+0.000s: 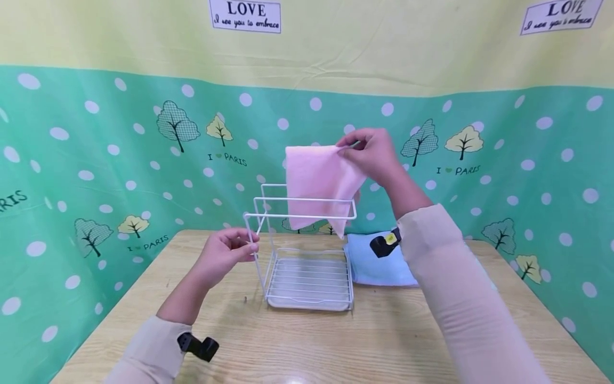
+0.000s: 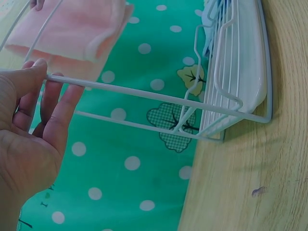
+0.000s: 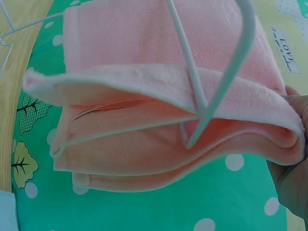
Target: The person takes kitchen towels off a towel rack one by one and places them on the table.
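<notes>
A white wire rack (image 1: 309,216) with hanging bars on top and a white tray (image 1: 309,306) at its base stands on the table. My left hand (image 1: 225,253) grips the rack's left upright between thumb and fingers. In the left wrist view, that hand (image 2: 36,115) curls around the thin white rod. With my right hand (image 1: 371,154) I pinch the top right corner of a folded pink towel (image 1: 312,173), which hangs behind the front bars. The right wrist view shows the pink towel's (image 3: 163,43) layers hanging apart at the lower edge, near the rack's bars.
A folded blue towel (image 1: 379,266) lies on the wooden table (image 1: 307,346) to the right of the rack. Behind the table hangs a green and yellow curtain (image 1: 129,128) with dots and trees.
</notes>
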A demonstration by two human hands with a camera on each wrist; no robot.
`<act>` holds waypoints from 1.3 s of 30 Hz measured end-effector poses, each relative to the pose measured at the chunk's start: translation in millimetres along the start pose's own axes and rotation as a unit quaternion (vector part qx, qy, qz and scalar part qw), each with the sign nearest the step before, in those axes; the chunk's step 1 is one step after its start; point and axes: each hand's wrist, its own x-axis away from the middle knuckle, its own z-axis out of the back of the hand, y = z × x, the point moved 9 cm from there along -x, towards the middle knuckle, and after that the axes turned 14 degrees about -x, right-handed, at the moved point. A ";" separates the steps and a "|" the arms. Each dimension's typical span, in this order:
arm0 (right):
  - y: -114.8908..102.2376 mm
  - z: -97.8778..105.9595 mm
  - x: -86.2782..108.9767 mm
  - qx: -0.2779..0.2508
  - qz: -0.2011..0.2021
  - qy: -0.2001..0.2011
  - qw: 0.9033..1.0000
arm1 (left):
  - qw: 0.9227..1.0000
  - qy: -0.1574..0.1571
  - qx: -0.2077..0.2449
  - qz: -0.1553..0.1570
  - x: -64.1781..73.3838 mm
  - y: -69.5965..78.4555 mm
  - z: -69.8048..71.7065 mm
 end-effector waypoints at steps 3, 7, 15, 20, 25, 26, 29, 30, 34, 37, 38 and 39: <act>-1.4 7.8 0.3 -0.008 -0.007 0.012 1.000 | 1.000 0.000 -0.001 -0.003 -0.8 0.3 -0.6; -5.1 19.5 1.2 -0.028 -0.011 0.034 0.999 | 1.000 0.000 -0.001 0.000 -2.3 -1.7 -0.6; -16.1 44.2 7.7 -0.044 -0.011 0.094 0.995 | 1.000 -0.001 -0.006 0.003 -2.7 -4.5 0.4; -21.2 52.3 11.3 -0.058 -0.001 0.108 0.993 | 1.000 0.000 -0.005 0.006 -1.7 -5.2 0.3; -25.1 63.5 13.7 -0.089 0.010 0.124 0.988 | 1.000 -0.001 -0.003 0.009 -1.4 -5.9 -0.2; -25.7 66.4 14.4 -0.094 0.012 0.129 0.987 | 1.000 -0.002 -0.003 0.008 -1.6 -6.0 -0.2; -25.4 76.1 16.8 -0.116 0.010 0.145 0.983 | 1.000 -0.001 -0.003 0.004 -2.4 -5.7 0.2; -25.2 79.2 17.7 -0.124 0.010 0.151 0.981 | 1.000 -0.001 -0.003 0.004 -2.6 -5.7 0.4; -21.8 91.5 21.5 -0.183 -0.005 0.178 0.967 | 1.000 -0.001 -0.001 0.002 -2.7 -4.2 1.6; -18.8 100.1 25.2 -0.221 -0.014 0.199 0.955 | 1.000 -0.003 -0.002 0.003 -2.6 -4.2 1.6; -17.5 103.0 26.7 -0.233 -0.018 0.206 0.950 | 1.000 -0.003 -0.002 0.003 -2.6 -4.1 1.4; -16.5 106.2 28.1 -0.243 -0.018 0.214 0.946 | 1.000 -0.003 -0.003 0.003 -2.6 -4.3 1.1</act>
